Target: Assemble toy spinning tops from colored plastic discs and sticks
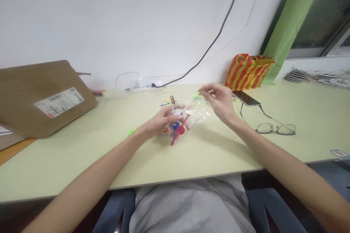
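Running along the white wall [153, 25], the pale yellow-green tabletop [207, 160] ends in a straight near edge just before the person's grey clothing [188, 207], as the head view shows. A stretch of surface lies between the large brown cardboard package [46, 98] and the left forearm, and another between the two forearms, reaching to that edge. To the right, a black-screened phone [247, 98] and thin-framed eyeglasses [275, 129] bound the room beside the right forearm; behind the phone stands a red-and-yellow striped bag [249, 72]. From where I stand, the left hand [160, 121] is closed on a crinkled clear plastic bag [201, 113] above the tabletop's middle, with a red arrow-shaped plastic piece [181, 130] and a blue plastic piece [175, 126] showing at it. The right hand [218, 101] is raised beside the bag, fingertips drawn narrowly together near a small light-green piece [196, 96]; I cannot tell whether they grip anything.
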Demonstrator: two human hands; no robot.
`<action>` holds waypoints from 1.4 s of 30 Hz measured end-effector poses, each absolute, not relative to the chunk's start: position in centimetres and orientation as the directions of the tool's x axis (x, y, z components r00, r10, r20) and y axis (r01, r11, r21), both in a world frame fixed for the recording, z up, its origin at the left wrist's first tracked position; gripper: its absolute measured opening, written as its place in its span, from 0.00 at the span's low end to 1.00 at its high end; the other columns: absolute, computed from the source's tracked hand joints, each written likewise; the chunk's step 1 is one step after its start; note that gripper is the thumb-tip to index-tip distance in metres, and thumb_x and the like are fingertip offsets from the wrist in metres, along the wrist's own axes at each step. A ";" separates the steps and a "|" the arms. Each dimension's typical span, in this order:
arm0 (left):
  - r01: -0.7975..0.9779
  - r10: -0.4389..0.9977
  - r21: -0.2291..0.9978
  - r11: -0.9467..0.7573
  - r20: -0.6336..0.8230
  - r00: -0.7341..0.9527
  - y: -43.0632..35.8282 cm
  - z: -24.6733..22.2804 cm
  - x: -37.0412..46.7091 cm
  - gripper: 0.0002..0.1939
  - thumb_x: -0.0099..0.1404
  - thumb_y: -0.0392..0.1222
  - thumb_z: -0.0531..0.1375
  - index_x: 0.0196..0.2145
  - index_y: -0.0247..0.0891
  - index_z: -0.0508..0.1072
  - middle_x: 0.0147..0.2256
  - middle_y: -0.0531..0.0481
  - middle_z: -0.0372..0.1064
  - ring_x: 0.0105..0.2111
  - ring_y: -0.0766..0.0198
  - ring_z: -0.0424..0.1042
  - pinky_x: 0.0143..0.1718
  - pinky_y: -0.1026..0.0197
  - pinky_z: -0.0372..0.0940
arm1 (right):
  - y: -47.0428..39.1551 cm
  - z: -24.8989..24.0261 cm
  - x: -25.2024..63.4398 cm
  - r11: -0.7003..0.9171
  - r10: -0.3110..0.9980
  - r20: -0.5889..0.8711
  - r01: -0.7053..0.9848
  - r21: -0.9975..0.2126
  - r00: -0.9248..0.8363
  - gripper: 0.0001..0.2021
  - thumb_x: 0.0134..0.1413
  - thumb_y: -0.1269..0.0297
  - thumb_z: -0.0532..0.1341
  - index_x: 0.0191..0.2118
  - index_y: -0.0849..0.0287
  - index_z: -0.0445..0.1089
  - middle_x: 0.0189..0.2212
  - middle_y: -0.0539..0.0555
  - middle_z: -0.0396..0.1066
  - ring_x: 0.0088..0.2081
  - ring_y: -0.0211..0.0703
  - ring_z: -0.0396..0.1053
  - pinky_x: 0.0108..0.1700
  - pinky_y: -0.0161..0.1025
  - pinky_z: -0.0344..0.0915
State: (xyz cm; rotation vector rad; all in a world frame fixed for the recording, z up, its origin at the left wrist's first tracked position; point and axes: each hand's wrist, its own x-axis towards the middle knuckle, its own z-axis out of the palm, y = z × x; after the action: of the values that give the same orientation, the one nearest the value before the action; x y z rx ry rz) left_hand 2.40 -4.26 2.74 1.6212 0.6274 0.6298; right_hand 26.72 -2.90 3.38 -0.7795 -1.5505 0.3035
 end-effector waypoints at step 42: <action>-0.184 0.918 0.963 -0.197 0.247 0.311 -2.4 1.9 2.3 0.27 0.60 0.48 0.70 0.53 0.38 0.69 0.44 0.42 0.77 0.35 0.58 0.78 0.33 0.58 0.71 | 2.0 -0.9 28.7 0.619 0.702 0.703 0.589 -0.519 -0.119 0.16 0.67 0.65 0.52 0.55 0.59 0.71 0.48 0.61 0.72 0.48 0.48 0.69 0.51 0.47 0.66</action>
State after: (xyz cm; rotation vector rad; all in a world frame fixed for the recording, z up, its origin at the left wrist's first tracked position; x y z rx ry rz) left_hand 2.30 -2.36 1.85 1.3992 0.7329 1.1784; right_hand 28.74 2.00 -0.91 -1.0450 -1.8008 0.1345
